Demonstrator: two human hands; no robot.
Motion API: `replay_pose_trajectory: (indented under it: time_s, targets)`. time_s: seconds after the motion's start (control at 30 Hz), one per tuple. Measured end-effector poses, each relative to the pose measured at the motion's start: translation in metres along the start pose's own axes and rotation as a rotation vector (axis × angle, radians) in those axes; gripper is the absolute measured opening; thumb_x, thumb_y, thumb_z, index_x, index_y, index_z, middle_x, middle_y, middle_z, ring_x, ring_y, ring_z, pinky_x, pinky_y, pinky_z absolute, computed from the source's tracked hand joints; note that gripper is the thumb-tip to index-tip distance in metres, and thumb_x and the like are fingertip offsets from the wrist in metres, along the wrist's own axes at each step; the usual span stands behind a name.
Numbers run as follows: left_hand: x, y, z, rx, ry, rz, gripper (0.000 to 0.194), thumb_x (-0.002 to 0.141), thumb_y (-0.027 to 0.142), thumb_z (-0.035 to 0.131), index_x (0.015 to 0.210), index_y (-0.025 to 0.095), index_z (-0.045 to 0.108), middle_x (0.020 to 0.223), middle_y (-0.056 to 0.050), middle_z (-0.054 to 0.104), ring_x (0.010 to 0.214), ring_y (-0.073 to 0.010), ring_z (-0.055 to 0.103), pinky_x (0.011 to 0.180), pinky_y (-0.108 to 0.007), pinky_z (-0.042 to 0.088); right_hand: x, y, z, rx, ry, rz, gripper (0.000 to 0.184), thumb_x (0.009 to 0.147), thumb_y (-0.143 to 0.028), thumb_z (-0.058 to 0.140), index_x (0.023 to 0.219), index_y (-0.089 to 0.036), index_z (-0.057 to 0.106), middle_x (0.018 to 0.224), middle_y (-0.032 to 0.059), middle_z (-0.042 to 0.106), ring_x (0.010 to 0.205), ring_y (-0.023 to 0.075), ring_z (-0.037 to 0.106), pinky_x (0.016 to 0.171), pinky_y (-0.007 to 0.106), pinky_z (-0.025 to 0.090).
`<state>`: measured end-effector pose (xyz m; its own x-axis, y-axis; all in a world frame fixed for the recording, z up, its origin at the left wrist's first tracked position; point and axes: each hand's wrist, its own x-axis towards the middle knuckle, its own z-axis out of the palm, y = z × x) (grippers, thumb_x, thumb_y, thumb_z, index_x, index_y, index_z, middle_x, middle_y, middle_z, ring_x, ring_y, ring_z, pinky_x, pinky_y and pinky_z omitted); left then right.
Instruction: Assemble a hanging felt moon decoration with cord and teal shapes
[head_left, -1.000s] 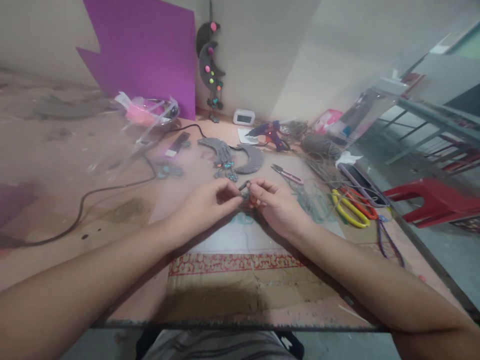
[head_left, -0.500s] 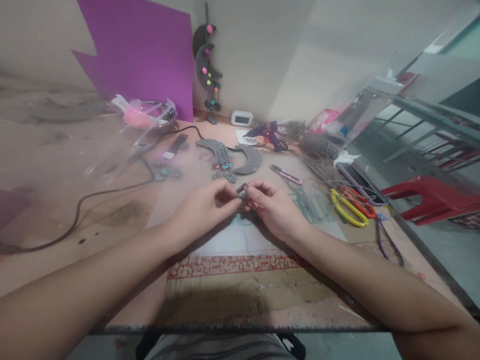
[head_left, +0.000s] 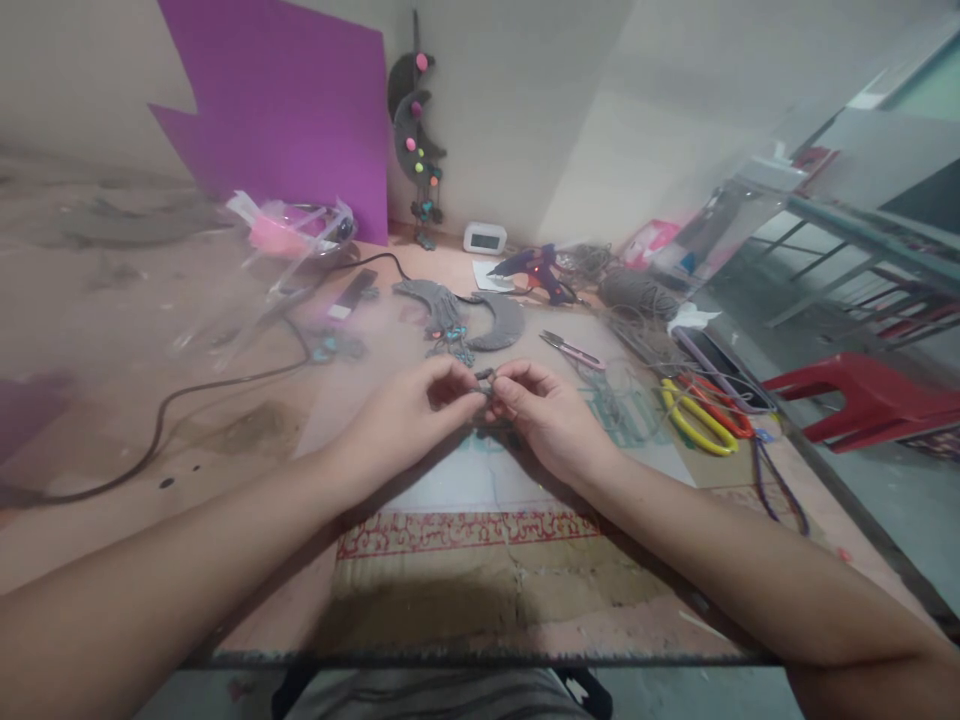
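Observation:
Between the fingertips of my left hand (head_left: 435,405) and my right hand (head_left: 536,410) is a small dark grey piece (head_left: 485,376), perhaps yarn or cord. Both hands pinch it, and the fingers cover most of it. Just beyond them on the table lie two grey crescent moons, a left one (head_left: 431,300) with turquoise and orange beads hanging from it and a right one (head_left: 499,322). Thread snips (head_left: 571,349) with a pink handle rest to the right of the crescents.
At the back stand a glue gun (head_left: 536,270) with a red light and a small white digital clock (head_left: 484,238). Grey yarn (head_left: 637,293), yellow-handled scissors (head_left: 697,418) and a phone (head_left: 720,368) lie right. A black cable (head_left: 157,420) crosses the left side.
The fingertips have shifted slightly, and the grey piece now lies flatter between them. Both hands keep their pinch in nearly the same place.

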<state>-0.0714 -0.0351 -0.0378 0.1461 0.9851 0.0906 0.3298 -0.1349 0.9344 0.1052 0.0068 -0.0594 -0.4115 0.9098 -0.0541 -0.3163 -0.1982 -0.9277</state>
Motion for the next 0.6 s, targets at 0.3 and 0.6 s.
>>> replay_pose_trajectory:
  time_s: [0.3,0.6]
  targets:
    - [-0.001,0.005,0.001,-0.128,-0.054,-0.082,0.017,0.087,0.034,0.067,0.094,0.019,0.073,0.094,-0.001,0.076,0.088,-0.0164,0.068,0.081,-0.026,0.051,0.0,-0.001,0.0,-0.004,-0.013,-0.008,0.03,0.067,-0.038,0.089,0.08,-0.02,0.068,0.07,-0.0041,0.067,0.062,0.0087,0.062,0.064,0.024,0.052]
    - [-0.003,0.012,0.003,-0.112,0.001,-0.154,0.016,0.085,0.033,0.067,0.085,0.018,0.071,0.085,-0.001,0.074,0.078,-0.0149,0.065,0.074,-0.026,0.05,0.0,0.0,0.0,-0.019,-0.005,-0.017,0.028,0.067,-0.038,0.089,0.079,-0.021,0.07,0.071,-0.0045,0.067,0.063,0.0092,0.062,0.065,0.024,0.051]
